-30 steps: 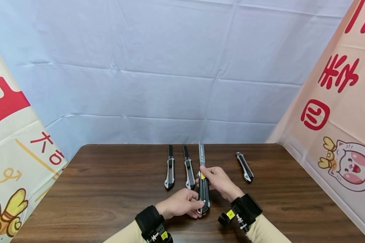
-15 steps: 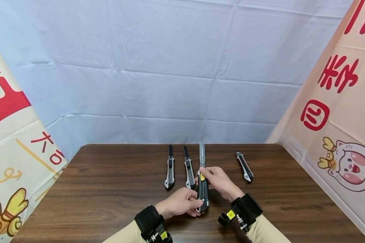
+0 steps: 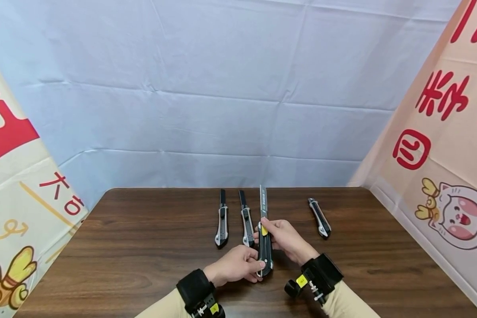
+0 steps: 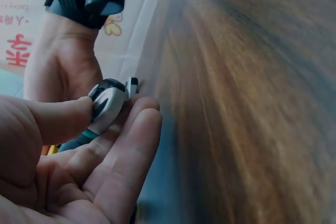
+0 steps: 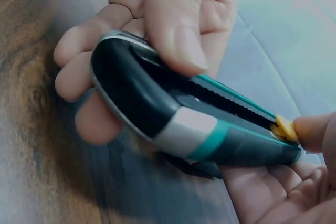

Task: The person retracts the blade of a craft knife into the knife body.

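Knife (image 3: 264,240) lifted slightly since a second ago. My left hand (image 3: 235,265) pinches its butt, right hand (image 3: 287,238) grips it, thumb on slider. Dark wood table (image 3: 135,247), blue sheet (image 3: 222,88) behind.

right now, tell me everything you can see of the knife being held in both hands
The utility knife has a black body with teal trim, a silvery band and butt cap, looking like plastic and metal. Its long blade is extended, pointing away from the person. The left hand grips the butt end; the right hand holds the front, thumb on the yellow slider. It is above the wooden table.
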`<state>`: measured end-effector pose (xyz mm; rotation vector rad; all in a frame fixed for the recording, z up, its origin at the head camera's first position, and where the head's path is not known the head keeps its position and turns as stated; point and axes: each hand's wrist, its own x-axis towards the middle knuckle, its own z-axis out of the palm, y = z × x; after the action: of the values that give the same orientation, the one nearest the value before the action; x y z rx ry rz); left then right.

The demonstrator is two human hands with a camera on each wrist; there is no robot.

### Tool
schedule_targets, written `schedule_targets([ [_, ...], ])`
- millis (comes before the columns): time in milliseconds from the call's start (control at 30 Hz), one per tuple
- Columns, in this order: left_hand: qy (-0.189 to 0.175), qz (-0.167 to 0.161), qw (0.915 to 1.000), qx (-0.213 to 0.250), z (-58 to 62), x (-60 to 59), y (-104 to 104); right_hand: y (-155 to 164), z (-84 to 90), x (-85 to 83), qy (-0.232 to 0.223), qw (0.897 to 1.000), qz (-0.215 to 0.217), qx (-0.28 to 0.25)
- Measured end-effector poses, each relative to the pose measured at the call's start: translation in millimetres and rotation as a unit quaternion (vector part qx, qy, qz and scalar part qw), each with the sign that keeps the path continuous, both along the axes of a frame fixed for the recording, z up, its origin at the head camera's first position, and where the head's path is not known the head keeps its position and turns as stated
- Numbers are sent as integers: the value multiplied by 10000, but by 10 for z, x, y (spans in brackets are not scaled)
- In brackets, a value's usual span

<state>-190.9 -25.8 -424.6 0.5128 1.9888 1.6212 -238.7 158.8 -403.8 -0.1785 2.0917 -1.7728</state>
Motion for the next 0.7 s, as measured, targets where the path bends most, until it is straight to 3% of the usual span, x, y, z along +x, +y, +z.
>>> schedule_targets([
  [700,-91,15,9999,-85,-2,-28,10,2,-1,-19,265,9993,174,183],
])
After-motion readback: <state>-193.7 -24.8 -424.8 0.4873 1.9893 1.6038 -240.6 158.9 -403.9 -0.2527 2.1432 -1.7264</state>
